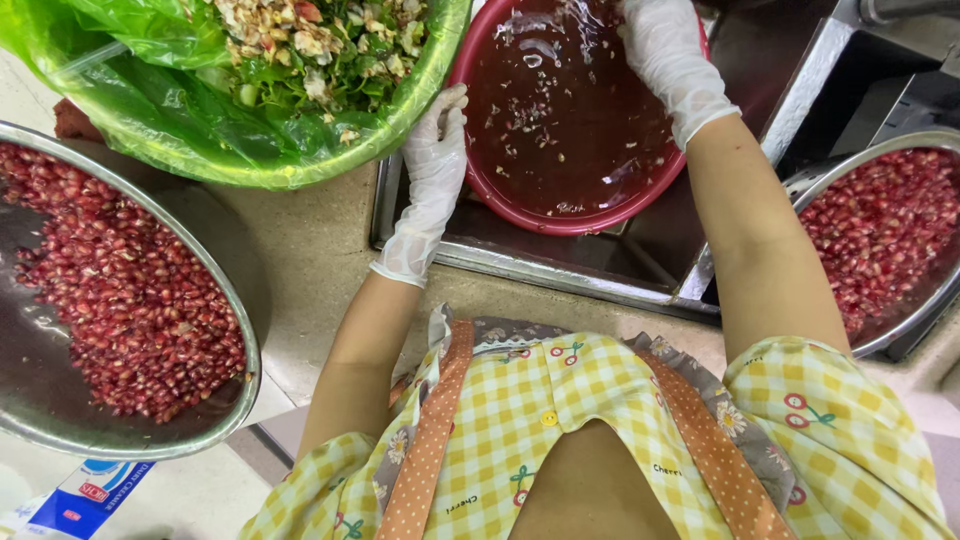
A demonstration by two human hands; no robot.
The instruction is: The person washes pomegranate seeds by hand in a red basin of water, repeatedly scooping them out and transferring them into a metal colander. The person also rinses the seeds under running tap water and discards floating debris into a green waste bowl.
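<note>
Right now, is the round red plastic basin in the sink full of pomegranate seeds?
No, the round red plastic basin holds only water with small pale scraps floating in it; the seeds lie in the two metal bowls.

A pale speckled stone counter (300,250) fills the middle and lower left of the frame. A stainless steel sink (600,265) is sunk into it at upper centre, its rim running along the middle. At the upper right, dark metal surfaces (890,70) catch soft, even light.

Green-lined bin (200,130) crowding red basin (570,215)
</note>
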